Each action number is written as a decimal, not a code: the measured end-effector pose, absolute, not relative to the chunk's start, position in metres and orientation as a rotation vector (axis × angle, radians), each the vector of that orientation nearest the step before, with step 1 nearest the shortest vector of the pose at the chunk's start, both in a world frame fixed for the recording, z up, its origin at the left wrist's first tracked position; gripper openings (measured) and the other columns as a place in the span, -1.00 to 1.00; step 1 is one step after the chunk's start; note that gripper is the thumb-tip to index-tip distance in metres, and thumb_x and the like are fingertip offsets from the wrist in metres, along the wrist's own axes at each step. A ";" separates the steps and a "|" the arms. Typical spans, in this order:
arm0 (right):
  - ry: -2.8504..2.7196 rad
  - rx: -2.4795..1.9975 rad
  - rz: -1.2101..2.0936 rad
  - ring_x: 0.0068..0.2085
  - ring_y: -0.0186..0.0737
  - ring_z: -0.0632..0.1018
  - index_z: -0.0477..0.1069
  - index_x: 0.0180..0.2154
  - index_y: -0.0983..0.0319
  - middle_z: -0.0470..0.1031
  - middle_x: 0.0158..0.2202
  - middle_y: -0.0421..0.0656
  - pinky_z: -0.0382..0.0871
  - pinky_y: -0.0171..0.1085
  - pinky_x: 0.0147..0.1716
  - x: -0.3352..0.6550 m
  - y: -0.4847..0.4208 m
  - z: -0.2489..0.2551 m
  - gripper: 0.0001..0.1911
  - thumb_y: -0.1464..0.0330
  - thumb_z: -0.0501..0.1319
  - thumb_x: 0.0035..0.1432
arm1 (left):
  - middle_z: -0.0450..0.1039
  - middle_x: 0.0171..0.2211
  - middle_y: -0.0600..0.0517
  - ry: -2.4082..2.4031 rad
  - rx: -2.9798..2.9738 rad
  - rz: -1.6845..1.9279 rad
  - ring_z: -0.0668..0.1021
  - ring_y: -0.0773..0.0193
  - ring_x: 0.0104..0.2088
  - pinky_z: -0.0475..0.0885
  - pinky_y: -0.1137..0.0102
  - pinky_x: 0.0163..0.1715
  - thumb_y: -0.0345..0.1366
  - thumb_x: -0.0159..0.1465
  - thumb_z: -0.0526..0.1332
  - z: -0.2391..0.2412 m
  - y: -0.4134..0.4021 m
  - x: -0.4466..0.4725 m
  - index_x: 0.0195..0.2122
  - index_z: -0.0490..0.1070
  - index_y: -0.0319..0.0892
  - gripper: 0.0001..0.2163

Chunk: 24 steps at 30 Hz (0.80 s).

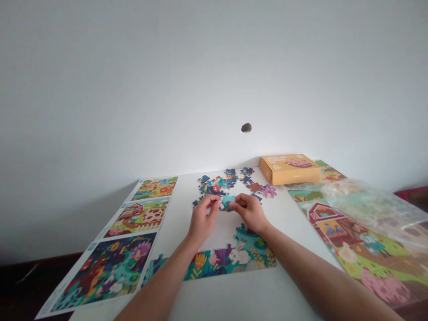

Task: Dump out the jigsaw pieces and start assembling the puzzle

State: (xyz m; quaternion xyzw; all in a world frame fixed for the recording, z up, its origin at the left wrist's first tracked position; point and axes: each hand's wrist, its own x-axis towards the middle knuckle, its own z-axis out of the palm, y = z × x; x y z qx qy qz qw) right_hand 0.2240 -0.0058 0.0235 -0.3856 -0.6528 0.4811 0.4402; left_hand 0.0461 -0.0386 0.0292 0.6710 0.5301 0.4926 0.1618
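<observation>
A teal puzzle piece (228, 200) is held up above the white table, between both hands. My left hand (202, 220) pinches its left edge, fingers closed. On the right edge, the thumb and fingers of my right hand (251, 213) are closed too. Nearer to me lies a joined strip of puzzle (239, 257) with a white rabbit, plants and a teal corner rising at its right; my left forearm covers part of it. Just beyond the hands, loose puzzle pieces (214, 185) are heaped, a purple piece (268, 191) at their right.
A picture sheet (135, 217) with three printed scenes lies at the left. At the right, a yellow puzzle box (290, 168) stands near the wall, behind a farm puzzle picture (359, 247) partly covered by a clear plastic bag (374, 207). The white wall (200, 89) has a hole.
</observation>
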 end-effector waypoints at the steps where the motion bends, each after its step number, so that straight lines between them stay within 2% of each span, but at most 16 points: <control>1: -1.616 -0.961 1.187 -0.58 -0.40 0.28 0.34 -0.45 0.24 0.37 -0.60 -0.27 0.07 -0.39 -0.58 0.225 -0.006 0.024 -0.62 0.05 0.25 0.12 | 0.52 -0.30 0.03 1.501 1.912 1.411 0.55 0.27 -0.29 0.43 0.41 -0.26 -0.21 0.35 0.11 0.028 -0.039 0.046 -0.20 0.44 -0.15 -0.83; 3: -1.614 -0.974 1.138 -0.61 -0.43 0.19 0.35 -0.47 0.25 0.29 -0.64 -0.29 -0.01 -0.39 -0.62 0.226 -0.006 0.025 -0.60 0.04 0.24 0.13 | 0.53 -0.23 0.00 1.481 1.952 1.423 0.56 0.26 -0.22 0.43 0.39 -0.18 -0.23 0.35 0.13 0.026 -0.039 0.046 -0.13 0.46 -0.15 -0.81; 6: -1.603 -0.962 1.109 -0.61 -0.43 0.18 0.37 -0.48 0.26 0.28 -0.64 -0.29 -0.02 -0.39 -0.62 0.228 -0.005 0.027 -0.58 0.03 0.22 0.14 | 0.53 -0.18 -0.03 1.442 2.045 1.421 0.56 0.24 -0.17 0.45 0.36 -0.14 -0.25 0.35 0.13 0.027 -0.041 0.045 -0.04 0.46 -0.13 -0.77; 14: -1.616 -0.907 1.180 -0.56 -0.37 0.36 0.40 -0.42 0.27 0.54 -0.51 -0.14 0.14 -0.38 -0.58 0.229 -0.007 0.026 -0.56 0.01 0.16 0.20 | 0.54 -0.26 -0.01 1.491 2.175 1.493 0.53 0.20 -0.18 0.44 0.32 -0.17 -0.25 0.34 0.16 0.033 -0.042 0.044 -0.16 0.52 -0.09 -0.83; 24: -1.651 -0.903 1.163 -0.59 -0.38 0.36 0.33 -0.47 0.25 0.53 -0.56 -0.15 0.13 -0.39 -0.57 0.228 -0.010 0.028 -0.57 0.04 0.14 0.22 | 0.54 -0.29 0.01 1.511 2.191 1.503 0.51 0.21 -0.20 0.43 0.33 -0.19 -0.25 0.34 0.16 0.034 -0.042 0.042 -0.18 0.53 -0.09 -0.84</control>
